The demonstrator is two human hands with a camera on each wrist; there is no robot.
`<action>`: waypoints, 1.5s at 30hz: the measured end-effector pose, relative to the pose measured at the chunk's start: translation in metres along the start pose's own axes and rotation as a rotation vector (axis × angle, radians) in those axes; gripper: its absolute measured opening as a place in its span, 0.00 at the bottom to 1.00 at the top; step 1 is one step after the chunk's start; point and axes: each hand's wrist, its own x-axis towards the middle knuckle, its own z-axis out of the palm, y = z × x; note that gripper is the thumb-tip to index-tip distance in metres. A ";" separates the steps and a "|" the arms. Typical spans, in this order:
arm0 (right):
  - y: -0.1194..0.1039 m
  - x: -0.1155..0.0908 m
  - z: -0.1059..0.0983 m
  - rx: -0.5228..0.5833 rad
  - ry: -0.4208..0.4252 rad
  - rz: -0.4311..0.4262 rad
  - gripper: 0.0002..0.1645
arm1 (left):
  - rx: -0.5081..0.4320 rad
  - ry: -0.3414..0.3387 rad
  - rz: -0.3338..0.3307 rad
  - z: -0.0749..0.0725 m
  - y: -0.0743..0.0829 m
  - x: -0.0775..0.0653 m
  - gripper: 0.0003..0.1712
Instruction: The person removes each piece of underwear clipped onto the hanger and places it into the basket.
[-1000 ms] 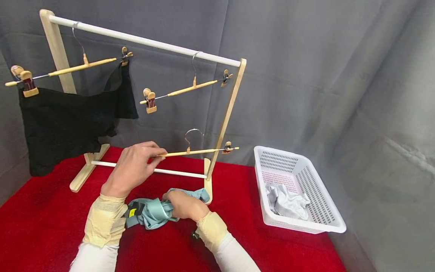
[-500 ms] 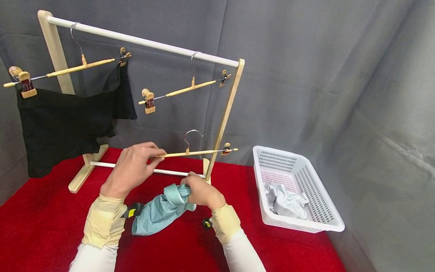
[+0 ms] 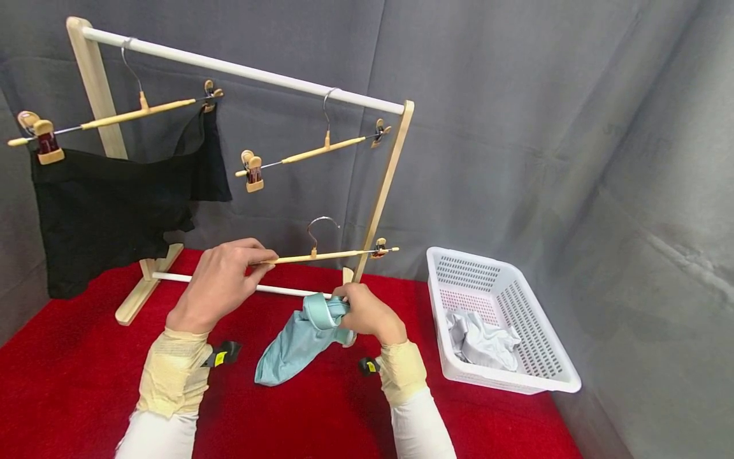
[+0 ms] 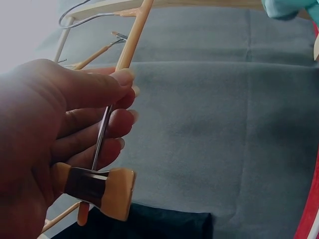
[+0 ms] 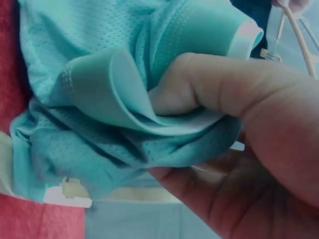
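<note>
My left hand (image 3: pixel 220 280) pinches one end of a wooden clip hanger (image 3: pixel 338 255) and holds it level in front of the rack. In the left wrist view, thumb and fingers close round the hanger's bar (image 4: pixel 130 47), just above its near clip (image 4: pixel 99 189). My right hand (image 3: pixel 369 312) grips the waistband of a pair of teal underpants (image 3: pixel 295 347), whose body hangs down to the left. In the right wrist view, the thumb is tucked inside the waistband (image 5: pixel 102 94) of the mesh fabric, with the other fingers mostly hidden behind the cloth.
A wooden rack with a white rail (image 3: pixel 246 67) stands behind the hands. From it hang black shorts (image 3: pixel 115 210) on one clip hanger and a bare clip hanger (image 3: pixel 312 153). A white basket (image 3: pixel 539 306) with a pale grey garment (image 3: pixel 484 341) sits right on the red cloth (image 3: pixel 487 421).
My right hand has lifted the teal underpants off the red cloth and moved right and up with them, so they now hang from it. The left hand and hanger have barely moved.
</note>
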 end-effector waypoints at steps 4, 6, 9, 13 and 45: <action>0.005 -0.006 -0.008 -0.013 -0.001 0.044 0.15 | -0.004 0.011 -0.006 0.000 -0.001 -0.001 0.14; 0.008 -0.009 -0.012 -0.015 0.008 0.059 0.16 | -0.007 0.016 -0.008 -0.001 0.000 -0.002 0.14; 0.013 -0.014 -0.019 -0.009 0.039 0.072 0.17 | -0.009 0.022 -0.008 0.000 0.000 -0.002 0.14; 0.018 -0.023 -0.031 0.008 0.095 0.086 0.15 | -0.005 0.030 -0.001 0.000 0.000 -0.001 0.14; 0.041 -0.087 -0.095 0.097 0.552 0.295 0.18 | -0.016 0.028 -0.041 -0.003 -0.006 0.000 0.14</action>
